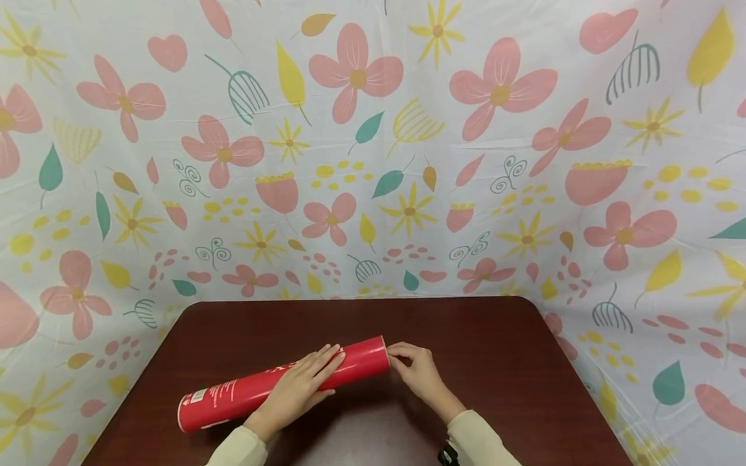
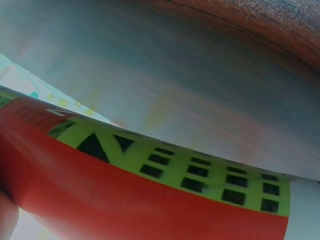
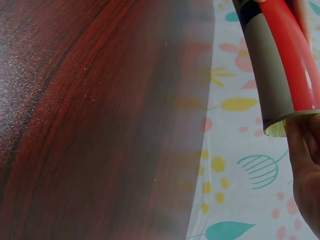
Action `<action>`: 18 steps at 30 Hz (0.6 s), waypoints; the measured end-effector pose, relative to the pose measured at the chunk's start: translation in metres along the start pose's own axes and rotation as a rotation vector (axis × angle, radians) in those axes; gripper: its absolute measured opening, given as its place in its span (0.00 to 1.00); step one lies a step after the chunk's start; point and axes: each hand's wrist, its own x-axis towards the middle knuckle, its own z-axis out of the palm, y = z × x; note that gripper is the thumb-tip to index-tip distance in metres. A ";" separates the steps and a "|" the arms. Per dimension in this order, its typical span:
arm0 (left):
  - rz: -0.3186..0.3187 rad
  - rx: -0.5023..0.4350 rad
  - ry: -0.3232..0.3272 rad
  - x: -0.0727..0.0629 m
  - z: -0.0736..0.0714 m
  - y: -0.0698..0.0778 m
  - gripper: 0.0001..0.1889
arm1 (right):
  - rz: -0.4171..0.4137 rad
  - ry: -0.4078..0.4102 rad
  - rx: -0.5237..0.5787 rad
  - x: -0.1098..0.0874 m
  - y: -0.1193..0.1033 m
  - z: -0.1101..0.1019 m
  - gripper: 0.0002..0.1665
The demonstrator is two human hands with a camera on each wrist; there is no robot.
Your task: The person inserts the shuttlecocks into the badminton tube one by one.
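Observation:
A long red cardboard tube [image 1: 250,393] lies slantwise across the head view, its right end farther from me. My left hand [image 1: 300,382] holds it near the middle, fingers across the top and thumb on the near side. At the open right end, my right hand [image 1: 418,370] pinches at the rim with thumb and fingers. The right wrist view shows those fingers [image 3: 298,150] at the mouth of the tube [image 3: 280,75], their tips partly hidden by the rim. A green band with black marks [image 2: 200,175] crosses the tube in the left wrist view.
The dark reddish-brown table [image 1: 484,343] has rounded far corners. A white cloth [image 1: 396,246] printed with flowers and leaves hangs behind and beside it. A black band [image 1: 447,455] shows at the right wrist.

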 end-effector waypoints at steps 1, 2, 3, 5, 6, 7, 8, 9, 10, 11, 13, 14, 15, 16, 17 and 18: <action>0.000 0.002 -0.004 0.000 0.000 0.000 0.46 | 0.006 -0.015 0.004 0.000 0.001 0.000 0.07; 0.001 0.002 -0.006 0.000 0.000 0.000 0.46 | 0.011 -0.028 0.017 0.001 0.002 0.000 0.07; 0.004 0.001 -0.003 0.000 0.001 -0.001 0.46 | 0.009 -0.040 0.027 0.002 0.004 0.000 0.07; 0.006 -0.003 -0.005 -0.001 0.001 0.000 0.46 | -0.017 -0.055 0.045 0.003 0.006 0.000 0.07; 0.008 -0.005 -0.002 -0.001 0.001 0.000 0.45 | -0.022 -0.064 0.053 0.004 0.001 -0.002 0.08; 0.012 -0.006 0.000 -0.001 0.001 0.000 0.45 | -0.036 -0.072 0.066 0.005 -0.004 -0.003 0.07; 0.015 -0.008 0.004 -0.001 0.001 0.000 0.45 | -0.049 -0.076 0.079 0.006 -0.003 -0.003 0.07; 0.022 -0.009 0.010 -0.001 0.001 -0.001 0.44 | -0.060 -0.082 0.089 0.006 -0.001 -0.002 0.07; 0.028 -0.008 0.014 -0.001 0.000 -0.001 0.44 | -0.067 -0.089 0.098 0.006 0.001 -0.002 0.07; 0.033 -0.009 0.018 -0.001 0.000 -0.001 0.45 | -0.072 -0.096 0.109 0.006 0.003 -0.001 0.07; 0.043 -0.003 0.032 -0.001 0.000 -0.002 0.45 | -0.070 -0.111 0.126 0.005 0.012 0.001 0.07; 0.045 -0.001 0.038 -0.001 0.001 -0.002 0.45 | -0.069 -0.120 0.131 0.005 0.017 0.002 0.07; 0.048 0.005 0.047 -0.001 0.001 -0.003 0.45 | -0.064 -0.129 0.131 0.004 0.022 0.002 0.07; 0.046 0.007 0.051 -0.001 0.000 -0.003 0.46 | -0.063 -0.138 0.129 0.004 0.027 0.003 0.07; 0.043 0.008 0.055 -0.002 0.000 -0.004 0.46 | -0.058 -0.148 0.125 0.004 0.032 0.003 0.06; 0.041 0.011 0.058 -0.002 0.000 -0.004 0.46 | -0.049 -0.158 0.121 0.003 0.035 0.003 0.06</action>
